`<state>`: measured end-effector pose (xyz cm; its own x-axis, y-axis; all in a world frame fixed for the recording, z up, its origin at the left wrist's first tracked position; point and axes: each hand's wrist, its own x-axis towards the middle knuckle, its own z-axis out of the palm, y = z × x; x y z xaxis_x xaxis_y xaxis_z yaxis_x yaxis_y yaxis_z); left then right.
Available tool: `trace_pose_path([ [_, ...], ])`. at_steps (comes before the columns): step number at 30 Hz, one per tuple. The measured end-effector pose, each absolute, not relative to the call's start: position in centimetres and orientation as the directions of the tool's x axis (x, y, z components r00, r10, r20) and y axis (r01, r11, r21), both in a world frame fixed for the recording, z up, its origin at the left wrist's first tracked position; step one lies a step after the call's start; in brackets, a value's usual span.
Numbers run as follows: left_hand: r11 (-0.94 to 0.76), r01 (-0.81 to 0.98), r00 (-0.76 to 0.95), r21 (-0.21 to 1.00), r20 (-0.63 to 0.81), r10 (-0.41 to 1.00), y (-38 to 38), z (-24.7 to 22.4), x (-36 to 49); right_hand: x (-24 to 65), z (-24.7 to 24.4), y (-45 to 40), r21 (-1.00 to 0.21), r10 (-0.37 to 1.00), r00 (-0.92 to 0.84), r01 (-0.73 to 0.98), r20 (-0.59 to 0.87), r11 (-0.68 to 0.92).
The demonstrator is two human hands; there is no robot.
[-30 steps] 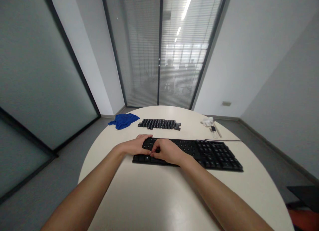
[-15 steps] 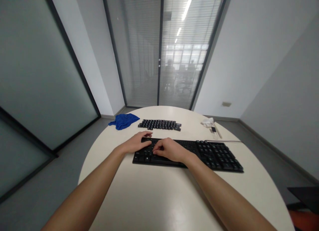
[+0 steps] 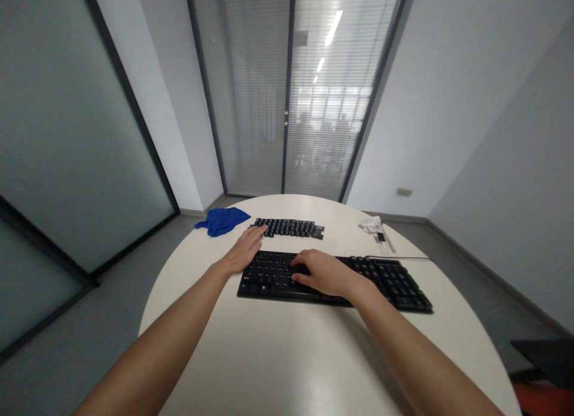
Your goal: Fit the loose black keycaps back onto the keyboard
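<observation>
A black computer keyboard (image 3: 278, 289) lies across the table, with most keycaps gone from its left part and keys still standing on its right part. Behind it, loose black keycaps (image 3: 291, 227) are laid out in rows. My left hand (image 3: 246, 248) stretches past the keyboard's back left corner, fingers extended at the left end of the keycap rows; whether it touches one I cannot tell. My right hand (image 3: 323, 274) rests over the middle of the keyboard with thumb and fingers apart, nothing visible between them.
The round cream table (image 3: 269, 356) carries a crumpled blue cloth (image 3: 223, 221) at the back left. At the back right lie a crumpled white tissue (image 3: 370, 224) and a slim brush-like tool (image 3: 382, 236). A thin cable (image 3: 403, 258) runs right from the keyboard.
My left hand has left the keyboard's left part and reached forward to the keycap rows. My right hand has shifted right, and its thumb and fingers have spread.
</observation>
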<state>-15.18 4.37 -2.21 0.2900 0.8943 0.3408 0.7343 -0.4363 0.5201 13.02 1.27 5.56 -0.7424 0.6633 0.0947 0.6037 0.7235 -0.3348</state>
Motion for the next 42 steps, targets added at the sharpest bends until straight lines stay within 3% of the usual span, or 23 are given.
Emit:
trace_pose_path([
  [9,-0.323,0.813,0.27,0.485,0.177,0.946,4.3,-1.9,-14.7,15.0,1.9,-0.3,-0.349,0.591,-0.736,0.487,0.33,0.801],
  [31,-0.401,0.837,0.289,0.372,0.322,0.902,3.6,-1.1,-14.8,15.5,1.7,-0.6,-0.341,0.585,-0.746,0.486,0.317,0.805],
  [42,-0.22,0.797,0.093,0.563,0.246,0.965,3.9,-0.8,-15.4,15.5,1.8,-0.7,-0.345,0.589,-0.747,0.489,0.308,0.801],
])
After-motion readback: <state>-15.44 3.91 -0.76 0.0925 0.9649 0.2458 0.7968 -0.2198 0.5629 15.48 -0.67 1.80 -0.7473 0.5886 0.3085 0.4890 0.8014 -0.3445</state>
